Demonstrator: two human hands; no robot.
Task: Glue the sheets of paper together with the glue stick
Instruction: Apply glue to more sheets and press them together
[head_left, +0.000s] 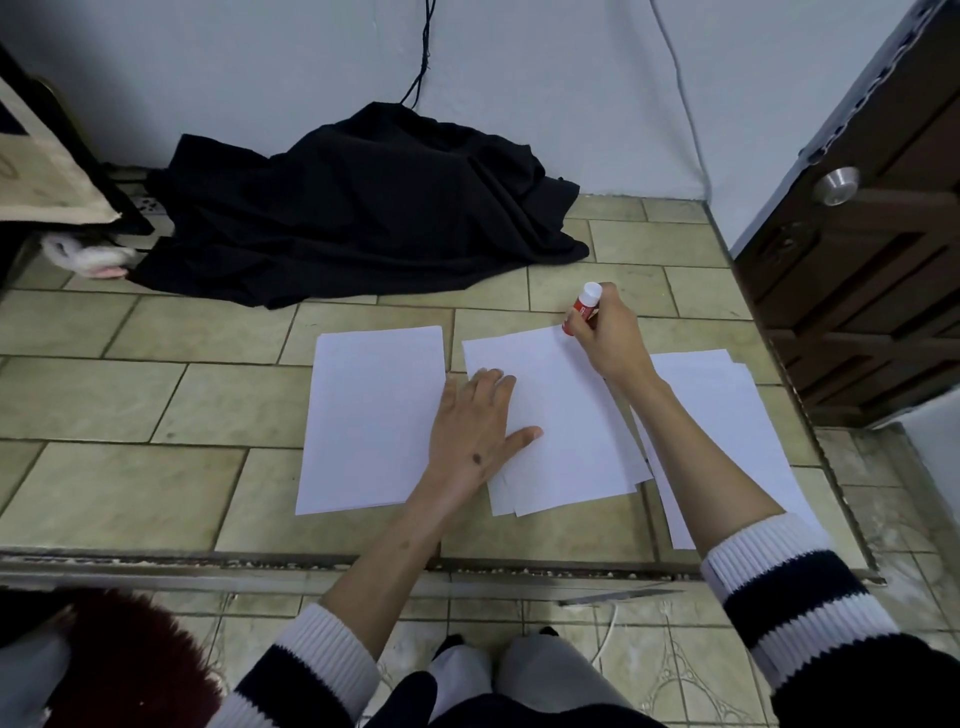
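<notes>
Three groups of white paper lie on the tiled surface: a neat stack on the left (369, 415), a middle pile (566, 431) and a loose pile on the right (727, 410). My left hand (475, 431) lies flat on the middle pile's left side, fingers spread. My right hand (608, 332) grips a red glue stick (582, 309) with a white end pointing up. The stick's lower tip touches the far right corner of the middle pile's top sheet.
A heap of black cloth (358, 208) lies by the wall behind the papers. A dark wooden door with a metal knob (836, 184) stands at the right. A metal-edged step (311, 564) runs along the near edge. A dark red furry thing (130, 660) sits at lower left.
</notes>
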